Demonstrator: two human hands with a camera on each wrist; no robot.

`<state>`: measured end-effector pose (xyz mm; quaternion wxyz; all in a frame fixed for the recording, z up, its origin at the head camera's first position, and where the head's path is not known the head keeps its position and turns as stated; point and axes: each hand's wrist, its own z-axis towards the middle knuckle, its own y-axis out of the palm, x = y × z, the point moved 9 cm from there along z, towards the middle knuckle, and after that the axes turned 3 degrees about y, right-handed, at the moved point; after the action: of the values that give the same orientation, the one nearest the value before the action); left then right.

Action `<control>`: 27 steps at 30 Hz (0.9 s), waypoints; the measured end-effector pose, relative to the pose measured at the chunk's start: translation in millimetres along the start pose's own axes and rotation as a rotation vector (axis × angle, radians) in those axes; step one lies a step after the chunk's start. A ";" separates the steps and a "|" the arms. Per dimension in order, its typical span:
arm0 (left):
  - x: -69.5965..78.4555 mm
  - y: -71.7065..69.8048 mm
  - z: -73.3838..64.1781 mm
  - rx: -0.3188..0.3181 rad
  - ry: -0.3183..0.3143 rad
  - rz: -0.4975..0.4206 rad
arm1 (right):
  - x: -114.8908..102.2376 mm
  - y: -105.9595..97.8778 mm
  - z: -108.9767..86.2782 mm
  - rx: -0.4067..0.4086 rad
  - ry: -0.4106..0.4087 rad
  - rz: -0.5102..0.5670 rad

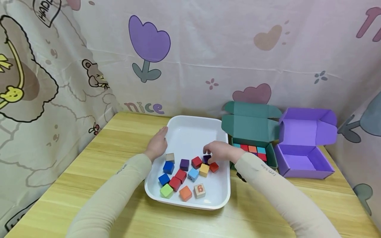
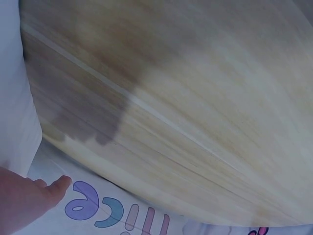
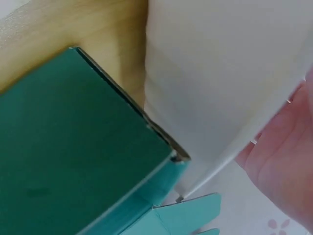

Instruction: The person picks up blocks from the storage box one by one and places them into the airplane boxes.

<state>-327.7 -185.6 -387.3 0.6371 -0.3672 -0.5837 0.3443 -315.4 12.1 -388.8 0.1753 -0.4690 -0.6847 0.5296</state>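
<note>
A white tray holds loose coloured cubes, among them a yellow cube, a light blue cube, an orange cube and a cube marked 6. My left hand rests against the tray's left side, fingers pointing away from me; the left wrist view shows it at the lower left corner. Inside the tray's right side, my right hand pinches a dark purple cube between thumb and fingers. In the right wrist view that hand appears at the right edge, its fingertips hidden.
Right of the tray stands an open green box with several cubes packed in it. Beside it is an open purple box with a bare bottom. All stand on a wooden table, with a patterned cloth hanging behind.
</note>
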 end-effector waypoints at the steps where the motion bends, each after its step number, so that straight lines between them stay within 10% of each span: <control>1: 0.7 0.0 -0.2 0.000 0.000 0.002 | 0.2 1.6 1.0 -0.003 -0.002 -0.011; 27: 0.6 -0.9 -1.2 0.000 -0.011 0.010 | -0.4 -19.5 -6.2 0.122 -0.085 0.003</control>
<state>-326.5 -185.6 -386.3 0.6322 -0.3682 -0.5853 0.3497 -319.5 15.2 -369.0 0.1734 -0.4358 -0.6572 0.5900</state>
